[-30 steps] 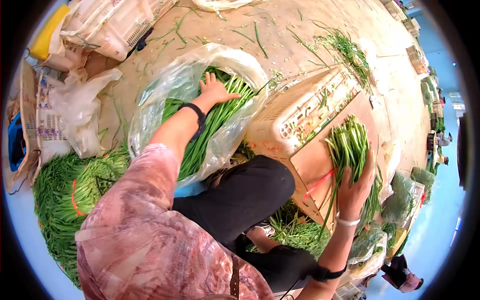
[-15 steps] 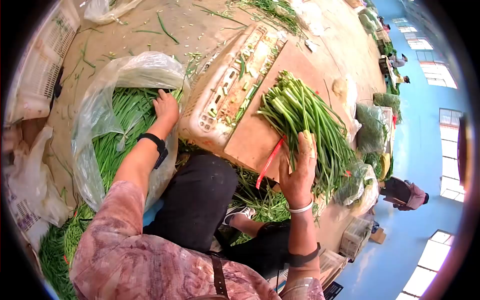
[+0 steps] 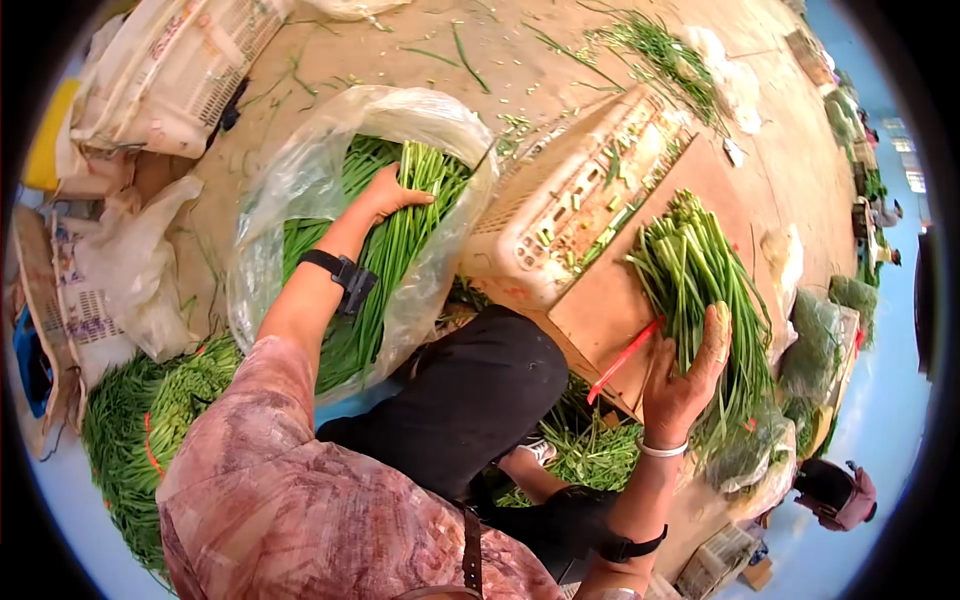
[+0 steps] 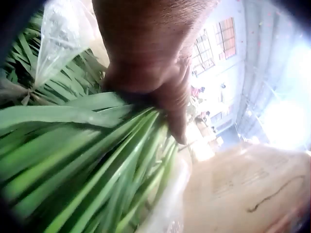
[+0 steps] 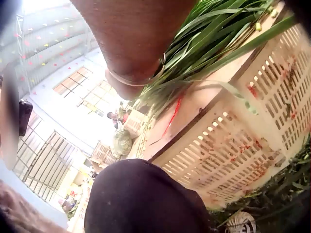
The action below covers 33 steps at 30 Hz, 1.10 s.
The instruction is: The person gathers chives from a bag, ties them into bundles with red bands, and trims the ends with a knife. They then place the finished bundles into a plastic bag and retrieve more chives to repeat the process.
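The right hand [image 3: 685, 388], open with thumb spread, rests against the near-left side of the garlic chive bunch [image 3: 690, 270] on the board [image 3: 590, 310]. Its cut ends point away from the person, beyond the fingertips; its leaves trail back past the hand's outer side. The left hand [image 3: 382, 195] is among loose chives [image 3: 400, 255] inside the plastic bag [image 3: 262, 245], fingers hidden, so its grip cannot be told.

Left hand [image 3: 388, 194]: fingers largely hidden at the greens [image 3: 425, 215], head view. Shoe [image 5: 241, 224]: cut off, right wrist view.
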Available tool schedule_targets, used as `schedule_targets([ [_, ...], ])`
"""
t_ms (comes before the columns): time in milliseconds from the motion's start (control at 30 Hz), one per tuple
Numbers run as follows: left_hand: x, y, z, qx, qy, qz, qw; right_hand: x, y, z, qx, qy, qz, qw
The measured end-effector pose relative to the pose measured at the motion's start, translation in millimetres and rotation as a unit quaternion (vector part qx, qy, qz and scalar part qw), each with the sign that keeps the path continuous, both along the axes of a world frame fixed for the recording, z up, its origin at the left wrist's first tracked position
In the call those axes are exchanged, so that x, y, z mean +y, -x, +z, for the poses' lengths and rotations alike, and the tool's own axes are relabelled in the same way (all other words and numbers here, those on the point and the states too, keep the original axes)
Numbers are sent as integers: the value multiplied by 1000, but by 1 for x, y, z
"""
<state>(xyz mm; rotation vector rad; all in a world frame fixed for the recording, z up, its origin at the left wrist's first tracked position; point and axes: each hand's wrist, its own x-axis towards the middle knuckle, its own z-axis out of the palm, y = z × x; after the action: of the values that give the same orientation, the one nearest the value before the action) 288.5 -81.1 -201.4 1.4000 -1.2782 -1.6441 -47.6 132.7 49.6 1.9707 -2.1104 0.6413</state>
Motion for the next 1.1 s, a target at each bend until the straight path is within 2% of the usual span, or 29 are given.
schedule_targets([
  [33,7,-5,28,53,-50,2,997,-2,-5,1,-5,2,5,1000],
  [67,11,-13,37,47,-49,6,998,-5,-14,4,-31,10,15,999],
  [133,17,-24,47,115,-55,32,991,-11,-31,11,-58,21,27,998],
  [200,23,-31,52,112,-37,44,992,-21,-52,17,-119,19,75,990],
  [300,40,-34,65,67,51,81,993,-48,-102,17,-289,-42,146,945],
  [333,45,-33,68,23,86,91,992,-61,-119,15,-267,-96,162,945],
  [367,50,-33,66,11,97,101,990,-74,-133,4,-289,-136,172,932],
  [400,54,-33,64,-1,108,112,988,-90,-147,-17,-263,-154,181,935],
  [433,59,-30,70,-50,130,117,983,-104,-162,-29,-282,-214,165,921],
  [467,65,-27,81,-48,118,103,986,-119,-176,-44,-302,-246,155,908],
  [500,68,-22,65,-44,175,146,973,-129,-188,-62,-321,-278,143,894],
  [533,71,-17,49,-39,232,187,954,-131,-196,-90,-319,-276,143,895],
  [567,74,-12,51,-144,298,172,928,-133,-203,-122,-393,-239,160,874],
  [600,80,1,56,-67,282,181,940,-133,-208,-146,-465,-201,174,844],
  [667,91,17,61,-188,312,113,925,-126,-218,-160,-504,-153,130,840],
  [700,99,25,61,-221,317,87,918,-128,-220,-175,-623,-146,115,760],
  [733,111,29,65,-254,321,55,911,-127,-217,-163,-684,-170,104,702],
  [767,122,28,70,-204,359,37,910,-126,-212,-159,-729,-152,102,660],
  [800,129,26,86,-222,309,-27,925,-128,-207,-157,-769,-133,104,616],
  [867,136,26,82,-194,338,-38,920,-130,-197,-163,-764,-145,92,622],
  [933,139,22,85,-171,331,-43,927,-132,-194,-161,-758,-195,96,615],
  [1000,143,15,90,-149,321,-51,934,-131,-192,-163,-757,-193,103,616],
  [1067,142,5,97,-112,293,-94,945,-131,-190,-164,-745,-220,85,624],
  [1100,141,-2,103,-124,322,-108,933,-128,-194,-154,-739,-194,78,640],
])
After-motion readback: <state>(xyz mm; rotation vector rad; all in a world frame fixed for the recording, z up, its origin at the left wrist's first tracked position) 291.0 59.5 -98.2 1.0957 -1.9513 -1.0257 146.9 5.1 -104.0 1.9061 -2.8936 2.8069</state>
